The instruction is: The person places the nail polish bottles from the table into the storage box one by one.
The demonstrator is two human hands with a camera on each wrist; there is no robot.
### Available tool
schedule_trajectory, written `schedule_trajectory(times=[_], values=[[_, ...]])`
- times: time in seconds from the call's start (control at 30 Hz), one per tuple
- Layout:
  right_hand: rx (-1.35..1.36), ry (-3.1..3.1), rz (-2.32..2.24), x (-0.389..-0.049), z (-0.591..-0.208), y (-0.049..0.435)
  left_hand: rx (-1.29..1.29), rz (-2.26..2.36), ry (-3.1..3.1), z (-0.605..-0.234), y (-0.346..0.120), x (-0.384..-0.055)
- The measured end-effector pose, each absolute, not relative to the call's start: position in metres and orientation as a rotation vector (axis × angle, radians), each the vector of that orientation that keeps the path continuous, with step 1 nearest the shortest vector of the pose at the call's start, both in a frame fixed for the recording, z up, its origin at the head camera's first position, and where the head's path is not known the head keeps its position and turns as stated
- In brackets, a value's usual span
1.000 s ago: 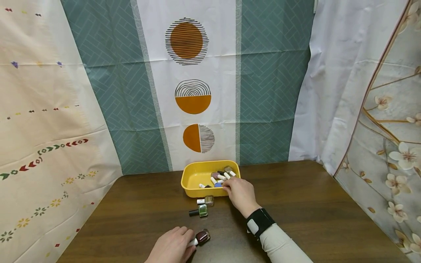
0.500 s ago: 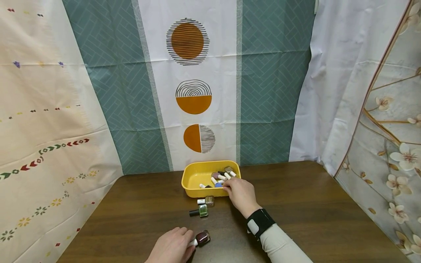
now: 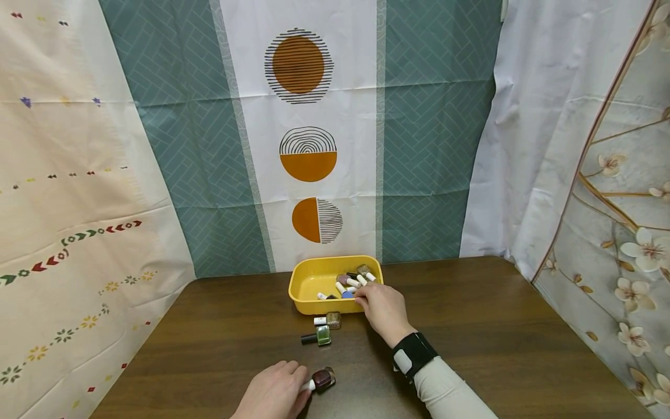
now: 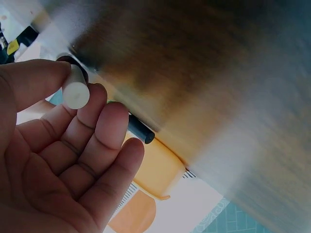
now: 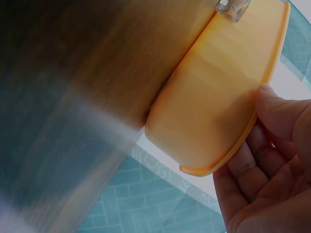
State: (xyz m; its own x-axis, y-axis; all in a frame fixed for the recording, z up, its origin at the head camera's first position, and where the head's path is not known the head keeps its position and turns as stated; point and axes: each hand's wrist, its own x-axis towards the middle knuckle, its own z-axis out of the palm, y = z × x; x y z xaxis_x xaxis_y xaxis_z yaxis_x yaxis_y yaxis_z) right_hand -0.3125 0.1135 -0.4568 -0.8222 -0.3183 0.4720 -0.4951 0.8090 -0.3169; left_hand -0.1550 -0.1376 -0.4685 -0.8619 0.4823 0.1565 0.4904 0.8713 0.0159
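Observation:
My left hand [image 3: 276, 391] pinches a dark red nail polish bottle [image 3: 324, 379] by its white cap [image 4: 76, 94], low over the front of the table. The bottle lies on its side, glass end pointing right. At the back, my right hand [image 3: 384, 309] grips the near rim of a yellow tub [image 3: 309, 286], with the thumb [image 5: 279, 109] on the rim and the fingers curled over it. Several nail polish bottles lie in the tub's right part, mostly white-capped, one with blue polish [image 3: 348, 295]. Between the hands lie a green bottle [image 3: 323, 336] with a black cap and a gold glitter bottle [image 3: 333, 320].
The brown wooden table [image 3: 492, 337] carries all of this. Patterned curtains [image 3: 431, 145] hang close behind its back edge, and printed cloths [image 3: 84, 291] flank it on both sides. The glitter bottle lies right in front of the tub.
The dark red nail polish bottle has turned slightly in the left fingers. The right hand and the tub stay where they were.

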Motion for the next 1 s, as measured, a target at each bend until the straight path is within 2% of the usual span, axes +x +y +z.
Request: schedule_trajectory(times=[1.0], values=[[0.602, -2.603, 0.611, -0.312, -0.456, 0.113, -0.732, -0.086, -2.792, -0.454, -0.135, -0.153]])
